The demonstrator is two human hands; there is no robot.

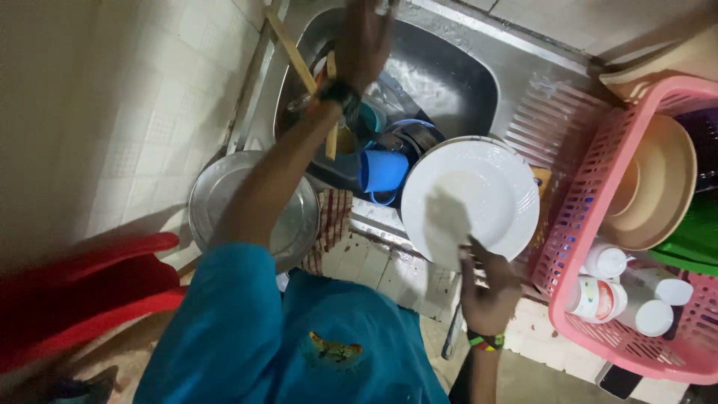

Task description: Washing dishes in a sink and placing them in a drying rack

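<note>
My right hand grips the lower rim of a round white plate and holds it tilted over the front edge of the steel sink. My left hand reaches to the far side of the sink, where its fingers run out of the picture at the top. A dark band sits on that wrist. Under the left forearm the sink holds a blue cup, a dark pot and other dishes.
A pink plastic basket at the right holds beige bowls, white cups and a green item. A round steel tray and a checked cloth lie left of the sink. Red plastic is at the lower left.
</note>
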